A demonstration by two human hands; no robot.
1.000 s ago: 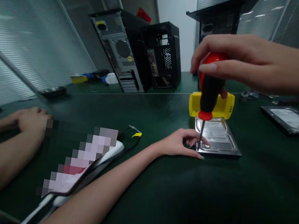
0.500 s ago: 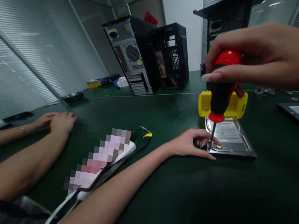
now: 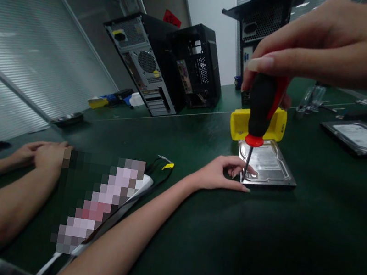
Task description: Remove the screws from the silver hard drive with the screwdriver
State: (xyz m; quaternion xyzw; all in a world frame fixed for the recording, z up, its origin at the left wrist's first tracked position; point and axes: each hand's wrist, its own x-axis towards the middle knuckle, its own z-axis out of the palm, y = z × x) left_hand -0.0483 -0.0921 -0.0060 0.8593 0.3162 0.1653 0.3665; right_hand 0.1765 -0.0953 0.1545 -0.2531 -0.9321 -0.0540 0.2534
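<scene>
Landmark: hard drive [image 3: 270, 163], lying flat on the green mat [image 3: 291, 247] with its metal cover up.
Right hand: right hand [image 3: 330, 44] is above the drive, with fingers and thumb closed round the top of the screwdriver [image 3: 261, 108].
Screwdriver: it stands nearly upright with its tip on the drive's near left corner.
Left hand: left hand [image 3: 217, 175] rests on the mat against that same corner. Its fingers are loosely curled and slightly apart, touching the drive's edge beside the shaft and clamped on nothing.
Done so far: judging by the pose, the corner screw is in hand. The cover sits on the drive, and no loose screw is visible.
Left to do: the other corners are too small to read, so I cannot tell how many screws are in place.
Behind the drive: yellow block [image 3: 278, 124], just beyond the far edge.
Right of the drive: second drive [image 3: 361, 137], well apart.
Left of the drive: cable with a yellow tag [image 3: 167, 166], and farther off a co-worker's hands [image 3: 44, 155] resting together on the mat.
Far behind: open computer cases [image 3: 146, 64] standing on the mat.
Room: slatted blinds [image 3: 26, 47] along the left wall, dim light.
</scene>
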